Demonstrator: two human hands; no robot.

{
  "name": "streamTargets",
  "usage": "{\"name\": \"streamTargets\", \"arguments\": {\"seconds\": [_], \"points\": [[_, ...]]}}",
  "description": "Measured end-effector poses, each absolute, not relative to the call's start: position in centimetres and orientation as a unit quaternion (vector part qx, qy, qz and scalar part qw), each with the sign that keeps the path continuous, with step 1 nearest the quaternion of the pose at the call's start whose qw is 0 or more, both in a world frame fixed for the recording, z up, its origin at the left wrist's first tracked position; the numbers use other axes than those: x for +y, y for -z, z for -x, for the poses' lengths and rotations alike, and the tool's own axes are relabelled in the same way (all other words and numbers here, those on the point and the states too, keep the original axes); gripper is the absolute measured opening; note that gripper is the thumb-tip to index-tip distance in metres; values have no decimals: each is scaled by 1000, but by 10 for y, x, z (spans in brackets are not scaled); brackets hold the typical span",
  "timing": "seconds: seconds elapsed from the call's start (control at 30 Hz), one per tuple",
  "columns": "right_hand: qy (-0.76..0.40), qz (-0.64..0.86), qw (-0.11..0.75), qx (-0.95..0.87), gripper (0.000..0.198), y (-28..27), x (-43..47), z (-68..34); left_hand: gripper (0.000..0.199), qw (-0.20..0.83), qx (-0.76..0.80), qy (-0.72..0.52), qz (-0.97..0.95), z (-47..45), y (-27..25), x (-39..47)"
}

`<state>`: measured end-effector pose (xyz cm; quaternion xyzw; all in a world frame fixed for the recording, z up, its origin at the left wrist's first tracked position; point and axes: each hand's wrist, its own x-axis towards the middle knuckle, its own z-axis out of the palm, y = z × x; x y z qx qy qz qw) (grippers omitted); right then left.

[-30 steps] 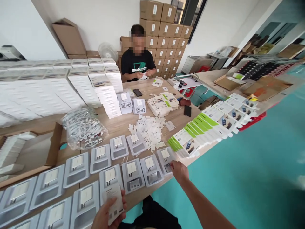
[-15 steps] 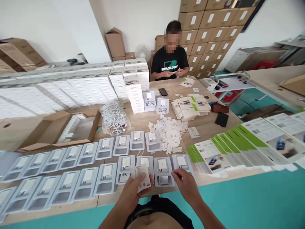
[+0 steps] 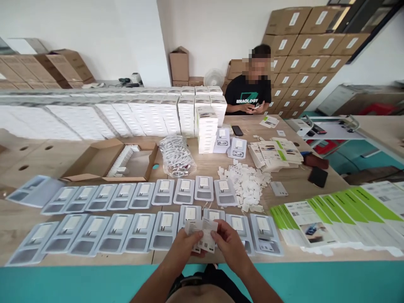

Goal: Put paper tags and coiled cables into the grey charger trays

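Observation:
My left hand (image 3: pixel 187 243) grips a small stack of printed white leaflets (image 3: pixel 193 227) above the front row of trays. My right hand (image 3: pixel 229 242) pinches one leaflet (image 3: pixel 208 237) by its side, fanned out against the stack. Behind my hands stand two rows of pale blue plastic trays (image 3: pixel 136 245), each with a white rectangular block (image 3: pixel 142 221) in its upper compartment. In the rightmost front tray (image 3: pixel 277 248) a leaflet lies in the lower compartment. The leaflets and my hands partly hide the trays behind them.
A heap of small white pieces (image 3: pixel 248 185) lies behind the trays. Fanned green-and-white boxes (image 3: pixel 344 210) lie to the right. Further back are a bag of cables (image 3: pixel 176 153), an open carton (image 3: pixel 94 160) and stacked white boxes (image 3: pixel 142 115). A co-worker (image 3: pixel 248 94) sits across the table.
My right hand has moved left from the rightmost front tray to the stack and now holds one leaflet. A leaflet now shows in that tray. The camera view has turned left.

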<state>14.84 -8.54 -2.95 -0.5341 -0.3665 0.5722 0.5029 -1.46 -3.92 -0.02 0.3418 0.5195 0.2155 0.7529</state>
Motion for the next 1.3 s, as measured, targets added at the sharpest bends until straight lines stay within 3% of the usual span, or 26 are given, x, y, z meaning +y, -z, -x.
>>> {"name": "streamTargets", "arguments": {"seconds": [0.1,0.2,0.3,0.47,0.6,0.73,0.93,1.1,1.3], "points": [[-519,561,476,-435,13,24,-83,-125,36,778,509,-234,-283,42,2,-31],[-384,560,451,-580,21,14,-80,-101,38,795,505,-255,-217,69,-1,-24],[-327,580,424,-613,27,4,-74,-74,41,813,446,-249,-279,94,-2,-16],[-484,633,456,-397,17,4,-63,-32,36,814,422,-230,-326,131,5,-2],[-570,619,460,-284,26,11,-60,-7,36,812,421,-215,-343,157,7,7],[-559,647,418,-306,35,12,-59,12,31,807,439,-191,-346,171,7,12],[-483,676,426,-358,36,8,-53,19,26,758,453,-204,-422,178,12,18],[-556,641,426,-315,38,18,-53,25,23,732,447,-224,-462,185,15,20],[-608,603,426,-293,36,43,-60,3,33,760,436,-197,-441,164,23,19]]}}
